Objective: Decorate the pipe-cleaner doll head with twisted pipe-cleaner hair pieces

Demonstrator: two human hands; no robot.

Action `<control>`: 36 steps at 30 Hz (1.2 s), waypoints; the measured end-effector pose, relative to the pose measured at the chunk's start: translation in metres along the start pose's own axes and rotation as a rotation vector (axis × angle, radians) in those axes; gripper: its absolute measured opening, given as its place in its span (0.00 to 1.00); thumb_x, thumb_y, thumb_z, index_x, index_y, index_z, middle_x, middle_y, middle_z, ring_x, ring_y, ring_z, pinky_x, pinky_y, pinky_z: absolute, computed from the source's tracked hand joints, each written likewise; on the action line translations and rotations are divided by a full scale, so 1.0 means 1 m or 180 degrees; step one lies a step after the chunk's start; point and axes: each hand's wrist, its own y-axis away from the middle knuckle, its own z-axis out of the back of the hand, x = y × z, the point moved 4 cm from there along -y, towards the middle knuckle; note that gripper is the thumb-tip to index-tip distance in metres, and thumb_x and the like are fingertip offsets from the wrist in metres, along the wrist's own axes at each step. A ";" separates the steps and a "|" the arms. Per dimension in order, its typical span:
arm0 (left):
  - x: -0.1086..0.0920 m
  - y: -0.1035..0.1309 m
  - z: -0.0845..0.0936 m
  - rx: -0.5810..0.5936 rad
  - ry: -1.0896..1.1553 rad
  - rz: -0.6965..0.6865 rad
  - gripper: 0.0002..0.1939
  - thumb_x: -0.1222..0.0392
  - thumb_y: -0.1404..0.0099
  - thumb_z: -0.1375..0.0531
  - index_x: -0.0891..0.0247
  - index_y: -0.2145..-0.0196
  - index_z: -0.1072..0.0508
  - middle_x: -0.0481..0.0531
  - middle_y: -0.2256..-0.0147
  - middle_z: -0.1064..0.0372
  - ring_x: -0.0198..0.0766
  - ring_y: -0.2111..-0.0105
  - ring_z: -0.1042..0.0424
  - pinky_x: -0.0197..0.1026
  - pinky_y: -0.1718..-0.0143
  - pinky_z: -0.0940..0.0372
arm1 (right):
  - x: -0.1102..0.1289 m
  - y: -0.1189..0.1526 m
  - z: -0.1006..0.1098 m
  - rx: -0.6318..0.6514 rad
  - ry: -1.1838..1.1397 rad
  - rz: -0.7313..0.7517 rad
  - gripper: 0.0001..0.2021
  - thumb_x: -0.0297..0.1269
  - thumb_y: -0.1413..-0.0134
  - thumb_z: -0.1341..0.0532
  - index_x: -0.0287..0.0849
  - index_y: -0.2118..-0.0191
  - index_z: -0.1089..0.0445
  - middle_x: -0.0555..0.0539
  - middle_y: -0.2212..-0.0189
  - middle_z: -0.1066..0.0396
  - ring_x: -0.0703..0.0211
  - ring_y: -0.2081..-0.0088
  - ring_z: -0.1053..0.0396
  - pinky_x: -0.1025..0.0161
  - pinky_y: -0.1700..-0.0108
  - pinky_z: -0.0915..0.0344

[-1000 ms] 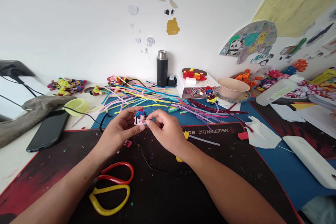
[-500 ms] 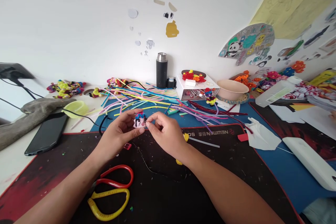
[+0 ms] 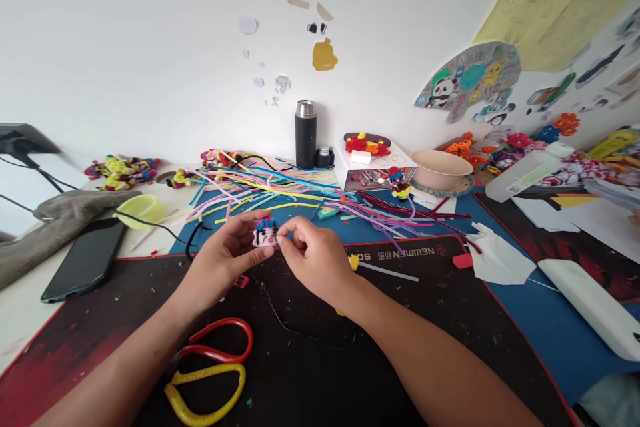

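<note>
A small fuzzy doll head (image 3: 265, 233), pink with a blue and red top and dark face marks, is held above the black mat (image 3: 400, 347). My left hand (image 3: 225, 253) grips it from the left, thumb below and fingers behind. My right hand (image 3: 313, 253) is pinched at its right side; whatever lies between those fingertips is too small to make out. Below my hands a thin dark cord (image 3: 295, 332) lies on the mat. Scissors with one red and one yellow handle (image 3: 215, 340) rest at the lower left.
Pipe cleaners (image 3: 270, 180) are heaped behind my hands. Further back stand a black thermos (image 3: 305, 137), a white box (image 3: 350, 177) and a beige bowl (image 3: 440, 170). A phone (image 3: 85, 260) lies left; a white case (image 3: 590, 307) lies right.
The view has shifted slightly. My right fingertips are still pinched close to the doll head, which stays in my left hand.
</note>
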 end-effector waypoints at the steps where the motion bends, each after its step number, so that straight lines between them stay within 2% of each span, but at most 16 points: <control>1: 0.000 0.000 0.000 -0.0002 -0.0001 -0.0005 0.32 0.48 0.45 0.21 0.53 0.43 0.21 0.52 0.55 0.23 0.45 0.57 0.28 0.45 0.55 0.29 | 0.000 0.000 0.000 -0.0011 0.0012 0.0005 0.05 0.39 0.32 0.38 0.47 0.59 0.24 0.56 0.79 0.36 0.61 0.78 0.42 0.62 0.70 0.49; 11: 0.002 0.000 0.002 -0.0014 -0.0028 -0.0010 0.34 0.50 0.47 0.20 0.52 0.43 0.21 0.52 0.53 0.22 0.45 0.57 0.29 0.45 0.54 0.29 | 0.000 -0.001 0.001 -0.0013 -0.0026 -0.0027 0.06 0.39 0.33 0.38 0.47 0.60 0.24 0.57 0.80 0.38 0.62 0.79 0.42 0.62 0.70 0.49; 23: 0.001 0.000 0.003 0.0034 -0.0132 -0.0079 0.32 0.48 0.42 0.22 0.54 0.42 0.23 0.54 0.49 0.23 0.47 0.53 0.28 0.46 0.50 0.29 | 0.000 0.000 0.002 -0.0086 -0.0139 0.0044 0.08 0.40 0.33 0.39 0.45 0.60 0.24 0.57 0.80 0.40 0.63 0.79 0.43 0.63 0.70 0.48; 30: -0.001 0.000 0.002 0.0025 -0.0168 -0.0061 0.32 0.47 0.42 0.23 0.54 0.42 0.23 0.52 0.54 0.24 0.45 0.56 0.29 0.45 0.53 0.29 | 0.001 -0.001 0.001 -0.0080 -0.0170 0.0091 0.08 0.40 0.33 0.39 0.44 0.60 0.24 0.58 0.80 0.40 0.64 0.79 0.43 0.63 0.70 0.49; 36: 0.001 0.001 0.002 0.0016 -0.0192 -0.0066 0.32 0.47 0.42 0.22 0.55 0.42 0.23 0.53 0.51 0.23 0.44 0.56 0.29 0.45 0.53 0.29 | 0.000 -0.001 0.000 -0.0059 -0.0121 0.0097 0.07 0.39 0.33 0.39 0.45 0.60 0.24 0.58 0.80 0.40 0.64 0.79 0.43 0.63 0.69 0.49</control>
